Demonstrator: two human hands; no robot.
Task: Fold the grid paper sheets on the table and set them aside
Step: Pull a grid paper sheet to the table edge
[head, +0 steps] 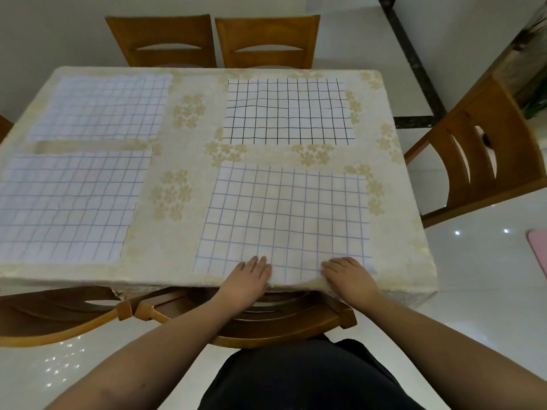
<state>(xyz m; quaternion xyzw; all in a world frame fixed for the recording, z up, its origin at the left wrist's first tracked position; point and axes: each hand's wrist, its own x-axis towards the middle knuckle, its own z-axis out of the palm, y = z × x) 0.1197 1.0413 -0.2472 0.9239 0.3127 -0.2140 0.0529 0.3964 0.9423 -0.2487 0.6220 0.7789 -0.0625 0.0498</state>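
Several grid paper sheets lie flat on the table [183,161]. The near right sheet [287,217] has blue lines and reaches the table's front edge. My left hand [250,276] rests flat on its near edge, fingers straight. My right hand [347,276] lies on the same edge further right, fingers slightly bent over the paper, which lifts a little there. A black-lined sheet [288,110] sits at the far right. Two faint blue-lined sheets lie on the left, one near [68,205] and one far [102,106].
A cream flowered tablecloth covers the table. Wooden chairs stand around it: two at the far side [165,39] [266,39], one at the right [485,143], and one tucked under the near edge [266,315]. The floor is glossy white tile.
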